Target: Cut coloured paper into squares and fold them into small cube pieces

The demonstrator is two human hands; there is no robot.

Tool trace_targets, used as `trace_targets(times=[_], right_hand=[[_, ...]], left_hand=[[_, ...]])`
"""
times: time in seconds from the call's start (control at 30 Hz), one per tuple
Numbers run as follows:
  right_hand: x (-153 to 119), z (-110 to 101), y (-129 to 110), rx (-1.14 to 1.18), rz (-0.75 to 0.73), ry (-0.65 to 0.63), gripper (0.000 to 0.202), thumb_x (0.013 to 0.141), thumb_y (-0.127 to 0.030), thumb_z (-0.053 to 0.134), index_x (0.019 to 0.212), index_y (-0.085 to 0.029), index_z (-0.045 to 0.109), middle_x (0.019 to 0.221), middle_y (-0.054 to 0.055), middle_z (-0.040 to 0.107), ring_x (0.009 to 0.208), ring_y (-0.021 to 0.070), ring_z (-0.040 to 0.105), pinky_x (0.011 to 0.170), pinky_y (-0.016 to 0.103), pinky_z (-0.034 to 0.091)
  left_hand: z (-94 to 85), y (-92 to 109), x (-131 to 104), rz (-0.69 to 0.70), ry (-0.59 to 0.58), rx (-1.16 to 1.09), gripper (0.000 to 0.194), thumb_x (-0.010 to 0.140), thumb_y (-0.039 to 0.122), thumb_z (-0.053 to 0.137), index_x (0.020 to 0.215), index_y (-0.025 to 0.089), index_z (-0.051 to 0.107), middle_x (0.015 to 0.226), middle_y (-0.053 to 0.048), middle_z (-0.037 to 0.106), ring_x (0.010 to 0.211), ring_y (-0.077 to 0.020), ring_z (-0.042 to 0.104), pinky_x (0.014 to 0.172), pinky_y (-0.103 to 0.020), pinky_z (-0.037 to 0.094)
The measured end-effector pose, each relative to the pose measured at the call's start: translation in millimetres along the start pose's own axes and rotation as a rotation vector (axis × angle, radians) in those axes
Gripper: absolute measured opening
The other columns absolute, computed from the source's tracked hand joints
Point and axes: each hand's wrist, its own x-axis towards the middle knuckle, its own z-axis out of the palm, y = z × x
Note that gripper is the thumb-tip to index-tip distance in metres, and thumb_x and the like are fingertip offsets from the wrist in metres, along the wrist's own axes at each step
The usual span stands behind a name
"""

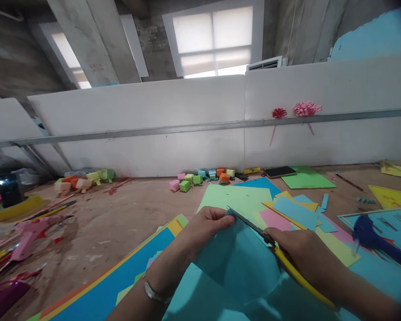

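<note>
Blue paper [237, 263] sits between left hand [210, 226] and right hand [302, 249]; left pinches its edge; right grips scissors [269, 239].

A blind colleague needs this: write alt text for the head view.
A person's right grip holds yellow-handled scissors against light-blue paper, pinched by the left grip near the blade tips. Coloured paper sheets, a pink glue gun and small blocks lie on a brown table.

Head cam, worn by person, faces fwd & slightly down, L hand [205, 227] & R hand [299, 249] v. close, tbl [143, 196] beyond, white partition [147, 156] at back.
</note>
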Motion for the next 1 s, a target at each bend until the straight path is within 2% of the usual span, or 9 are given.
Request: trace_targets(times=[0.43,0.7,0.83,0.93,1.0], right_hand=[[0,0,-1,-0.009,0.016,-0.056,0.018,0.091,-0.017,0.048,0.098,-0.019,0.064,0.071,0.005,0.071,0.062,0.0207,0.066,0.052,0.025,0.032],[0,-1,-1,0.007,0.013,-0.045,0.019,0.091,-0.021,0.044,0.093,-0.019,0.063,0.068,0.006,0.07,0.059,0.0217,0.064,0.05,0.027,0.03],[0,0,0,0.029,0.033,0.002,0.02,0.091,-0.024,0.044,0.087,-0.02,0.063,0.065,0.006,0.068,0.056,0.0202,0.062,0.05,0.026,0.031],[2,-1,4,0.139,0.105,0.037,0.021,0.091,-0.029,0.044,0.084,-0.021,0.062,0.065,0.004,0.067,0.056,0.0188,0.06,0.051,0.026,0.035],[5,-3,9,0.32,0.204,0.065,0.023,0.092,-0.037,0.046,0.085,-0.021,0.061,0.066,0.003,0.066,0.057,0.0179,0.06,0.053,0.027,0.039]], left_hand=[[0.6,1,1,-0.007,0.021,0.023,0.048,0.054,0.053,0.086,0.068,0.01,0.068,0.058,0.0,0.06,0.052,-0.0097,0.052,0.055,-0.023,0.04],[0.5,0,2,-0.009,0.022,0.027,0.047,0.055,0.052,0.085,0.066,0.011,0.066,0.058,0.0,0.059,0.052,-0.0102,0.052,0.054,-0.023,0.04],[-0.2,-1,2,-0.003,0.022,0.052,0.047,0.057,0.053,0.084,0.065,0.012,0.065,0.056,0.0,0.057,0.051,-0.0103,0.05,0.054,-0.023,0.039],[0.1,0,2,-0.004,0.018,0.061,0.047,0.057,0.055,0.083,0.066,0.011,0.066,0.057,0.0,0.057,0.052,-0.0103,0.05,0.054,-0.024,0.038],[0.5,0,1,-0.006,0.014,0.046,0.048,0.056,0.055,0.084,0.068,0.011,0.067,0.06,-0.001,0.059,0.055,-0.0115,0.052,0.056,-0.025,0.039]])
